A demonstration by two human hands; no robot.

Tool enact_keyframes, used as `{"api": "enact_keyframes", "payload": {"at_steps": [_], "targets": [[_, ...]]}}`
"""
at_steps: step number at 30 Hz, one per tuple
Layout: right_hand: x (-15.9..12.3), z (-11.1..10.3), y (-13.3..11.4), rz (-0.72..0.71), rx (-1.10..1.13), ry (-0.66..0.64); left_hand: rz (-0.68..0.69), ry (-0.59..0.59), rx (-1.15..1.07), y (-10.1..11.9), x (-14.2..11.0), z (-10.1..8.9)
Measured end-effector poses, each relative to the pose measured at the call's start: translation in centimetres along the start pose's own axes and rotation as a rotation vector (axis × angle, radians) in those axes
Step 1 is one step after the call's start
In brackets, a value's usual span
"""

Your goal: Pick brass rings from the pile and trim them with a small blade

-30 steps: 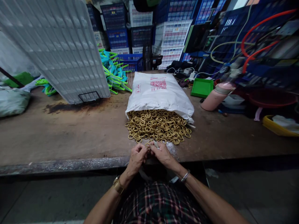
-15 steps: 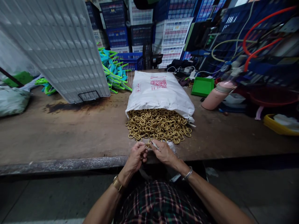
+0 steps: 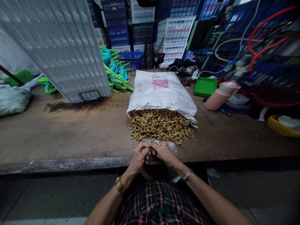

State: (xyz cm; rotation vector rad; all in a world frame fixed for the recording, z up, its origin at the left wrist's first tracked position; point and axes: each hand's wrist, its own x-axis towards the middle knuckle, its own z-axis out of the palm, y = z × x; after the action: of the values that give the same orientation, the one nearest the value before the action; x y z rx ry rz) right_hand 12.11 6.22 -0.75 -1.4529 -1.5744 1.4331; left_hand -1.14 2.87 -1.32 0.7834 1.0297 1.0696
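The left hand (image 3: 138, 157) and the right hand (image 3: 164, 153) meet at the front edge of the table (image 3: 70, 134), fingertips drawn close together over a small gold ring (image 3: 150, 147). The left thumb and forefinger are pinched at the ring; the right fingers are bent in toward it — how firmly they grip is too small to tell. A pale, thin object (image 3: 158, 143) shows at the right forefinger. A gold watch (image 3: 119, 185) is on the left wrist, a silver bracelet (image 3: 187, 174) on the right.

Just beyond the fingers lies a heap of gold rings (image 3: 159, 125), spilling from the open mouth of a white sack (image 3: 161, 90) with red print. The sack lies flat on the table, its mouth toward the person.

To the left of the sack stand a tilted, ribbed grey panel (image 3: 63, 50) and a tangle of green and blue hangers (image 3: 117, 72). To the right are a green tray (image 3: 205, 87) and a leaning pink bottle (image 3: 219, 97). Farther back — behind the table — blue and white crates (image 3: 175, 30) are stacked high.
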Motion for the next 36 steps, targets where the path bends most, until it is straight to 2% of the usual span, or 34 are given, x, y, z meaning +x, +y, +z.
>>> {"api": "enact_keyframes", "payload": {"at_steps": [5, 11, 21, 24, 29, 36], "targets": [[0.3, -0.1, -0.3, -0.028, -0.035, 0.019, -0.048, -0.038, -0.027, 0.1, -0.1, 0.0], [0.7, 0.1, -0.4, -0.134, -0.182, 0.124, -0.067, -0.033, 0.008, 0.1, -0.1, -0.1], [0.7, -0.2, -0.2, -0.188, -0.206, 0.096, -0.066, -0.030, -0.045, 0.1, -0.2, -0.2], [0.6, -0.2, 0.3, -0.239, -0.366, 0.090, -0.043, -0.008, -0.065, 0.2, -0.2, -0.1], [0.2, 0.1, 1.3, -0.318, -0.684, 0.002, -0.010, 0.019, -0.061, 0.1, -0.1, 0.0], [0.0, 0.2, 1.5, -0.295, -0.757, 0.010, 0.021, 0.023, -0.029, -0.2, -0.2, -0.1]]}}
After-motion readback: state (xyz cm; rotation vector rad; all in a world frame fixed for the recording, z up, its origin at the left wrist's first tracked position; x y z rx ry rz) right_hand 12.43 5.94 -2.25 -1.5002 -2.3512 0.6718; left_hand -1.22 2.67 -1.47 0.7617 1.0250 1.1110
